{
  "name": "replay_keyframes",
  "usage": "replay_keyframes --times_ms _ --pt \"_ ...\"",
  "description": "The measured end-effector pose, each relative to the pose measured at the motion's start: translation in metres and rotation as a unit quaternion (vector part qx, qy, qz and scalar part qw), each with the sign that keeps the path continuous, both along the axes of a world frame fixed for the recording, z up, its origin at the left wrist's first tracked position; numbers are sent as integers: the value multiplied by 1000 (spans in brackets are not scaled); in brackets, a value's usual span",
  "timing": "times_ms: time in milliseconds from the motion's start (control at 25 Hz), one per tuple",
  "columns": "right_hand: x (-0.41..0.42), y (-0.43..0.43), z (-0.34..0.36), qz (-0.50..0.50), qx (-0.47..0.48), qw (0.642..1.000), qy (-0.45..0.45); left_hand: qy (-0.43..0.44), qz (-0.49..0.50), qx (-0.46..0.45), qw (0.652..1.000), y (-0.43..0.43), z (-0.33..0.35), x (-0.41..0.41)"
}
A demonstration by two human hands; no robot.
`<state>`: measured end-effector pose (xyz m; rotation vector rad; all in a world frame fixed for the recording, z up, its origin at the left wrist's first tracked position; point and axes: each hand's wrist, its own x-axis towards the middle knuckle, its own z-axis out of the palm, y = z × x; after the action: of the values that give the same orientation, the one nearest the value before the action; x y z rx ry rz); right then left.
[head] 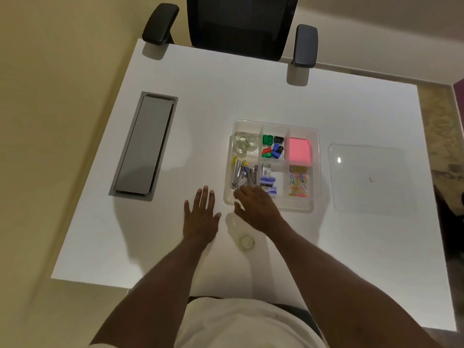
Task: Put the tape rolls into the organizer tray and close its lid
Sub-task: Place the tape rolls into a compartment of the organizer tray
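Note:
The clear organizer tray (315,172) sits mid-table with its top uncovered. Its far-left compartment holds clear tape rolls (244,144). One more clear tape roll (247,242) lies on the table near me, below the tray's near-left corner. The transparent lid (367,179) lies flat on the table right of the tray. My left hand (200,217) rests flat on the table, fingers spread, left of the tray. My right hand (258,207) hovers over the tray's near-left corner, fingers apart, holding nothing.
The tray also holds coloured sharpeners, a pink sticky-note pad (300,149), staplers, staple boxes and paper clips. A grey cable-box cover (144,145) is set into the white table (200,96) at left. A black office chair (238,23) stands at the far edge.

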<state>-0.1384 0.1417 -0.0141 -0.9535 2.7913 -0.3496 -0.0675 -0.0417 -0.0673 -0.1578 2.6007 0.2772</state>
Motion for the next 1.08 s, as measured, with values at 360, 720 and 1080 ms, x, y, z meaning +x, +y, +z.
replay_keyframes --times_ms 360,720,1080 --pt "90 49 -23 -39 32 985 -168 -22 -1 3 1000 3 5 -2" --pt "101 42 -28 -86 30 978 -188 -38 -22 1 999 -2 11 -1" --pt "5 27 19 -144 -61 982 -107 -5 -23 9 1000 -3 7 4"
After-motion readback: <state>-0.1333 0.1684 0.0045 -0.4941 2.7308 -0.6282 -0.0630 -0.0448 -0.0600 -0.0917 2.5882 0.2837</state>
